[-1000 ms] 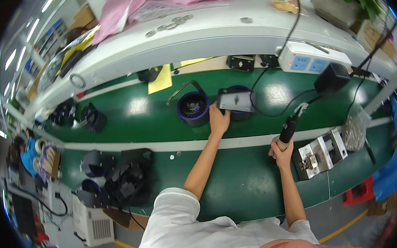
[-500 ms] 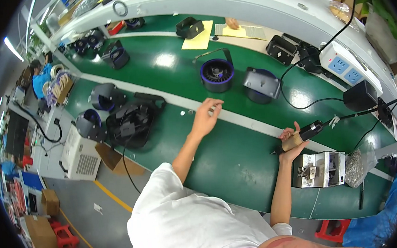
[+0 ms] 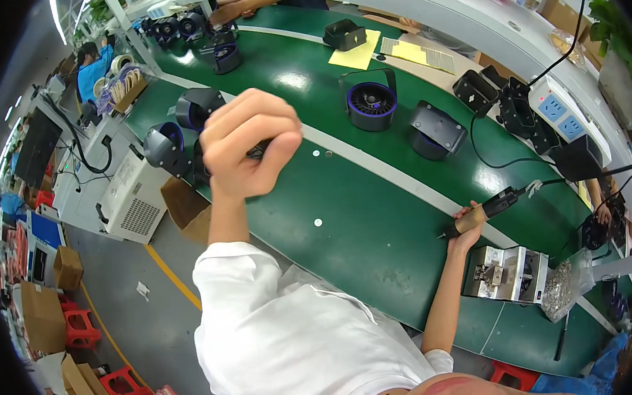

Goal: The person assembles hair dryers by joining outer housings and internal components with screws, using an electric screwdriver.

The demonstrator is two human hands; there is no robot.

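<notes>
The left hand, fingers curled, is raised over the workbench's near edge; if it pinches something, I cannot tell. The right hand is wrapped around a corded screwdriver, between this edge and the white strip. Beyond stands a black housing.

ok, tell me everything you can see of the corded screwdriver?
The corded screwdriver is slim and roughly cylindrical: black, plastic-looking rear body, tan grip section, thin dark bit. The right hand holds it around the tan section, over the green bench. It slants, bit toward the picture's lower left; a black cable leads off its rear, with a pale tie close by. Whether it's running can't be told.
</notes>
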